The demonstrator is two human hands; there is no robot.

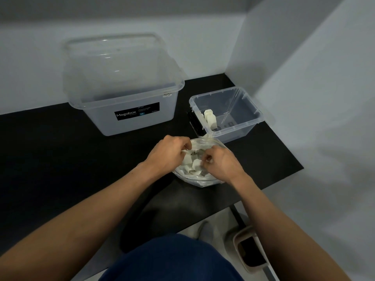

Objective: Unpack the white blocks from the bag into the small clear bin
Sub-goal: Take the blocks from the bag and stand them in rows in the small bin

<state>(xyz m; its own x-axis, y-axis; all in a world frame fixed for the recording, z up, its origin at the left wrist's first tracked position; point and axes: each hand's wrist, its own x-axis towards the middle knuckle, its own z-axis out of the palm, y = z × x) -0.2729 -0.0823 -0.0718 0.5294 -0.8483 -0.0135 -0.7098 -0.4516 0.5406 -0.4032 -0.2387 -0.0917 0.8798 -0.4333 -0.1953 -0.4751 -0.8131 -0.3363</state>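
A clear plastic bag (199,180) lies on the black table, holding several white blocks (192,162). Both hands are inside its mouth. My left hand (168,153) has its fingers curled at the bag's left rim, pinching a block or the plastic; I cannot tell which. My right hand (221,164) pinches a white block at the bag's right side. The small clear bin (246,126) stands just behind the bag to the right, with a few white blocks (210,117) in its near-left corner.
A large clear Megabox bin (129,102) stands at the back left. The black table (60,159) ends at its front edge close to the bag. White walls close in behind and to the right. A bin stands on the floor (250,249) below.
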